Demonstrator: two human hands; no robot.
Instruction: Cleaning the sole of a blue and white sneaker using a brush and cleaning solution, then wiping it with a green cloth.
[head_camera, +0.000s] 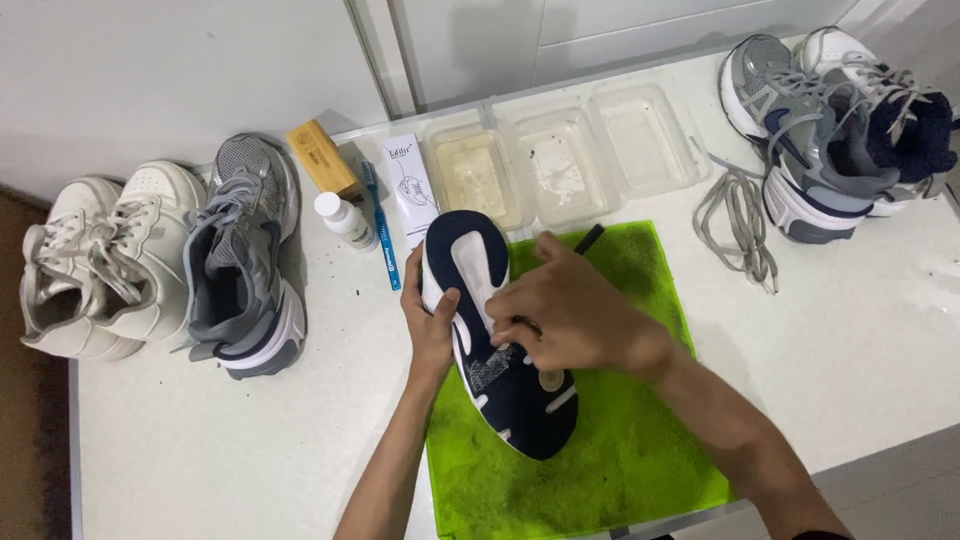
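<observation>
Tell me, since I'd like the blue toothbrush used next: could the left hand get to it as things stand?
Probably yes, once it lets go. The left hand grips the upturned shoe, and the blue toothbrush lies bare on the table just beyond it, beside the small white bottle, with nothing between.

Under my hands the shoe (500, 340) shows a smooth, matt rubber sole, navy and white; the green towel (620, 440) beneath is rough, fuzzy cloth; the trays (560, 160) are clear, glossy plastic; the block (322, 157) looks like wood.
</observation>
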